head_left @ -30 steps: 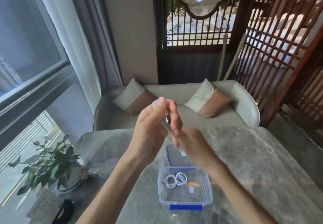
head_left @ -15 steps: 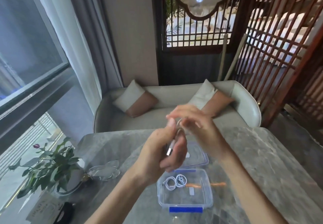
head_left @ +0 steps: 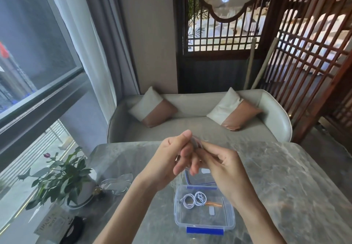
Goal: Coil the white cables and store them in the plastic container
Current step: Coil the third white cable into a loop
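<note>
Forearms raised — left hand (head_left: 169, 160), right hand (head_left: 222, 169) meet at fingertips, both pinching white cable (head_left: 197, 142).

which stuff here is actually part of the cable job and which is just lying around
Job: white cable held by left hand and right hand; coiled cables inside plastic container; lid behind.
Lying about: potted plant; glass dish; sofa with cushions.

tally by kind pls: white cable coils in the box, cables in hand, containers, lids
white cable coils in the container: 2
held cable, gripped by left hand and right hand: 1
plastic container: 1
lid: 1
total: 5
</note>
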`<state>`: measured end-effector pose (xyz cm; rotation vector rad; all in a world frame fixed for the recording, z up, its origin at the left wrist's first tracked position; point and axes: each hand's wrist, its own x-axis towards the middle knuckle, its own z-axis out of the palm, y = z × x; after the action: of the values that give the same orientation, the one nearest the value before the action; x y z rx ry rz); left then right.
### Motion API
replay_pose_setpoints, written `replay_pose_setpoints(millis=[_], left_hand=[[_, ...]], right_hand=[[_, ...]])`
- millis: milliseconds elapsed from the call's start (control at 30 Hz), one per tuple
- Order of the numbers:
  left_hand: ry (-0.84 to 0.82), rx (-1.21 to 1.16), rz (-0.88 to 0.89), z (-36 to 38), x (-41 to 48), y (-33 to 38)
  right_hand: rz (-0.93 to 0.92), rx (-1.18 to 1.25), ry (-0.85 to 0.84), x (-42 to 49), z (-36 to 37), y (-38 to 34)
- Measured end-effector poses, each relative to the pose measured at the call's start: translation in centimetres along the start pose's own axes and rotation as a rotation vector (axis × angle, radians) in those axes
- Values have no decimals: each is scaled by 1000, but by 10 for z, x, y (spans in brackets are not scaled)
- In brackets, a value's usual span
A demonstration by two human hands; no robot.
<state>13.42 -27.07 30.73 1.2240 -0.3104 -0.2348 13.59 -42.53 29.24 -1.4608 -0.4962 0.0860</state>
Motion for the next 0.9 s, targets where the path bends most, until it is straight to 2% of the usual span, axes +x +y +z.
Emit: replay_pose_setpoints(millis=[100, 233, 367, 433, 600, 700, 833, 900], left_hand=[[-10, 66, -28, -1, 3, 7], [27, 135, -16, 1, 7, 16], [10, 195, -31, -5, 8, 19], [-15, 177, -43, -9, 8, 17], [-13, 263, -59, -20, 10, 9], [50, 345, -28, -22, 12, 11], [302, 494, 105, -31, 15, 16], [282, 573, 161, -29, 15, 15]], right_hand=[[10, 65, 53, 3, -1, -1], [-9, -3, 129, 7, 2, -2], [57, 150, -74, 9, -6, -10], [71, 137, -108, 10, -6, -12], [72, -223, 109, 10, 8, 2], [43, -275, 209, 12, 15, 5], [30, -261, 241, 12, 17, 6], [24, -324, 234, 13, 19, 8]])
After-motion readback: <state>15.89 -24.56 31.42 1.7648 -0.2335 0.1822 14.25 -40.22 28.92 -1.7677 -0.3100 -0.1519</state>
